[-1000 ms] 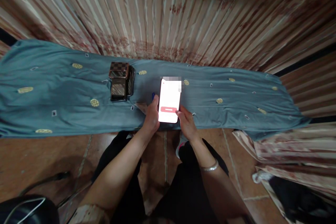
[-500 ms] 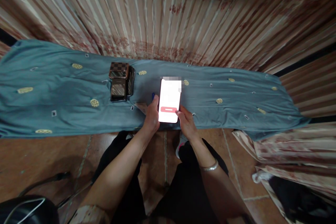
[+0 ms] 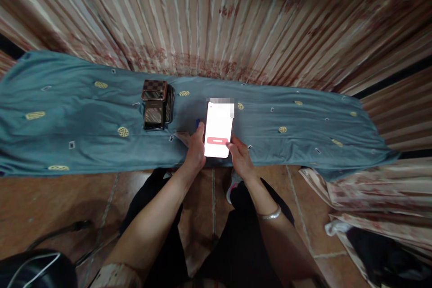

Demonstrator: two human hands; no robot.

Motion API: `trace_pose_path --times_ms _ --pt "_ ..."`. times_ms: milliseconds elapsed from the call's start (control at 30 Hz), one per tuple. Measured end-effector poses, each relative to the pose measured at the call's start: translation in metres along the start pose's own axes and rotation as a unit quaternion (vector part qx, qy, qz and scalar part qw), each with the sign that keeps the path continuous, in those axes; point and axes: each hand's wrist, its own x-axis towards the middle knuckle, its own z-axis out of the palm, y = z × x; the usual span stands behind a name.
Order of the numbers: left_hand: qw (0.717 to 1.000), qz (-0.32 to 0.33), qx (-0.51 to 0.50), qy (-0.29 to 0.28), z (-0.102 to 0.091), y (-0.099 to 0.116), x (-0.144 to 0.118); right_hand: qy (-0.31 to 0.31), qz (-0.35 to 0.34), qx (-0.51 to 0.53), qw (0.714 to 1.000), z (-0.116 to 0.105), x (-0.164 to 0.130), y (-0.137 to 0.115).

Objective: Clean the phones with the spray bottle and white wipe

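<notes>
Both hands grip the bright white-screened smartphone (image 3: 218, 129) over the teal patterned cloth (image 3: 303, 144): left hand (image 3: 195, 150) wraps its left edge, right hand (image 3: 239, 156) fingers curl round its lower right (thumb near the red button). Nothing has shifted over the last second, so grip steady. Checkered brown box (image 3: 154, 105) sits left of the phone.

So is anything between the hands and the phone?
No, nothing visible. The left hand grips the phone along its left edge, and the right hand touches its lower right corner. The checkered box sits apart, off to the left on the blue cloth.
</notes>
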Motion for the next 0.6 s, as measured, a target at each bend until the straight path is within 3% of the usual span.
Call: trace_pose_path --times_ms 600 --pt "1.000 0.011 -0.005 0.010 0.0038 0.0035 -0.0045 0.000 0.003 -0.005 1.000 -0.0016 -0.0008 -0.0012"
